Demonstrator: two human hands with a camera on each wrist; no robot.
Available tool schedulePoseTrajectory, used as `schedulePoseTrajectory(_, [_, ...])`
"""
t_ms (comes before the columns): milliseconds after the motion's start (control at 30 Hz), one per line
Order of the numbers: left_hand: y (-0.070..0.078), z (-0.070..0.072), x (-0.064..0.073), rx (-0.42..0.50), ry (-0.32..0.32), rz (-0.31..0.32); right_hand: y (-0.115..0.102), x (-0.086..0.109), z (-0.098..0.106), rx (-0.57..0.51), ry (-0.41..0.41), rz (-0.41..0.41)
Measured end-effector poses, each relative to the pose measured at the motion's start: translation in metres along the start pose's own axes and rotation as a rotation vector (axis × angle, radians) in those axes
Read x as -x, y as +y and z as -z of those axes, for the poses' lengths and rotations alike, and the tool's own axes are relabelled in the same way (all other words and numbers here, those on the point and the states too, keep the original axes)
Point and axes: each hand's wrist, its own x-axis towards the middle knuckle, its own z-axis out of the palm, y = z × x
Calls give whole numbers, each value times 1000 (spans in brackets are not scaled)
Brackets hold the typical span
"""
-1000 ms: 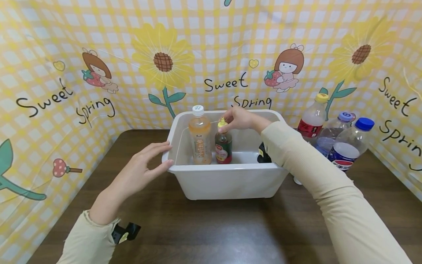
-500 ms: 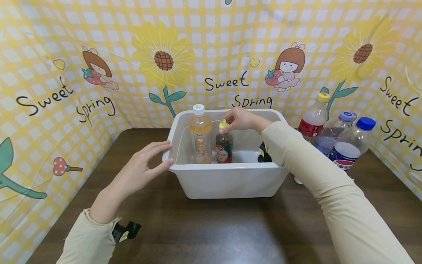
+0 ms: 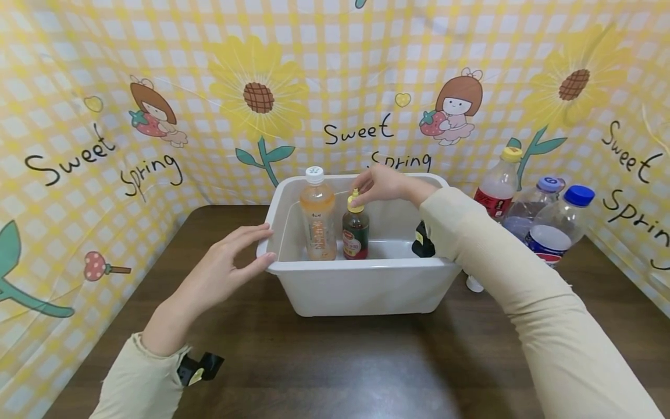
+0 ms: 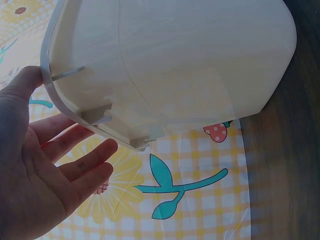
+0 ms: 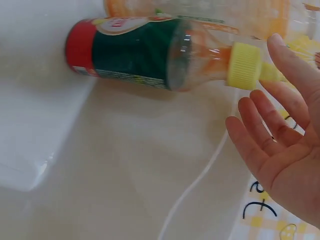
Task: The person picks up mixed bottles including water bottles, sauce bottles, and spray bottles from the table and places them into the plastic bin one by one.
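Observation:
A squeeze bottle (image 3: 356, 233) with a yellow nozzle cap, a green label and red at its base stands upright in the white plastic tub (image 3: 361, 291). My right hand (image 3: 384, 185) is at its cap; in the right wrist view the fingers are spread, with the thumb and index finger beside the nozzle and the other fingers apart from it. Left of it in the tub stands a taller bottle (image 3: 317, 221) of orange drink with a white cap. My left hand (image 3: 220, 265) rests on the tub's left rim, fingers fairly straight, thumb near the front corner.
Right of the tub stand a clear bottle (image 3: 497, 183) with a yellow cap and red label, a bottle (image 3: 531, 203) with a pale blue cap, and a bottle (image 3: 562, 224) with a dark blue cap. A patterned cloth (image 3: 335, 87) rises behind the brown table (image 3: 335, 366).
My right hand's fingers have loosened from the yellow cap, and the hand and forearm have shifted slightly to the right. The squeeze bottle stays in place. My left hand remains on the rim.

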Motion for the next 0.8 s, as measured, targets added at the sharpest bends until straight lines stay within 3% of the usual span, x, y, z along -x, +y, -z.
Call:
schedulePoseTrajectory(167, [0,0,0,0,5,1,-7,9,16,-55,13,7])
schedulePoseTrajectory(500, [1,0,1,5,4,2,-18,38,51,-102,138,36])
schedulePoseTrajectory(800, [1,-1,1,6,2,3,-16,64,67,-120,195,-13])
